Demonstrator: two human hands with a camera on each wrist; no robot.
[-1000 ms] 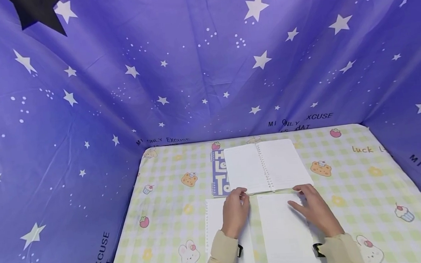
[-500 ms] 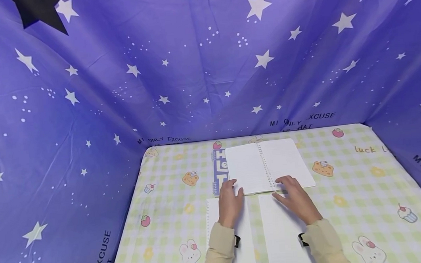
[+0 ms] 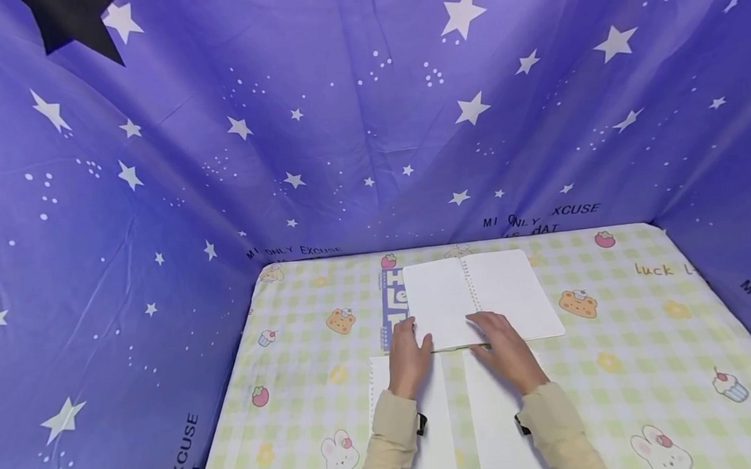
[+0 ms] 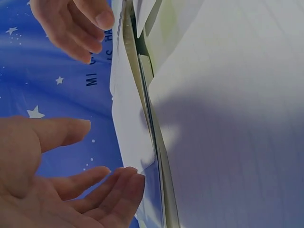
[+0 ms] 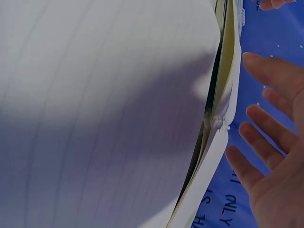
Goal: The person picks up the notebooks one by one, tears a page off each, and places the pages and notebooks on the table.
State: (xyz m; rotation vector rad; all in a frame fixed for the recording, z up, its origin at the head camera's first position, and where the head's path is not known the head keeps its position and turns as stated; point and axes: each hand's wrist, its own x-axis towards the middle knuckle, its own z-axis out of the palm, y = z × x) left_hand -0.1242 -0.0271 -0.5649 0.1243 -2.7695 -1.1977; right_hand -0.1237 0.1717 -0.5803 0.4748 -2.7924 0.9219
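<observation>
A white spiral notebook [image 3: 438,288] lies spread at its pages on the table, overlapping a purple notebook cover [image 3: 394,290] with big white letters. My left hand [image 3: 409,359] is at its lower left corner, fingertips by the page edge and the purple cover. In the left wrist view, the left hand [image 4: 71,185] has thumb and fingers apart beside that corner. My right hand [image 3: 508,351] is over the lower end of the spiral binding. The right wrist view has the right hand [image 5: 278,137] with fingers spread beside the binding [image 5: 218,122], nothing between them.
Nearer me lie two white lined pages, a left page [image 3: 432,430] with a perforated left edge and a right page [image 3: 503,433], a strip of tablecloth between them. A checked tablecloth [image 3: 308,408] covers the table. Purple star-printed curtains [image 3: 344,123] enclose the back and sides.
My right hand has moved left, from the notebook's lower right corner to its spiral binding. My left hand has shifted slightly left and up to the lower left corner. The notebook stays spread out.
</observation>
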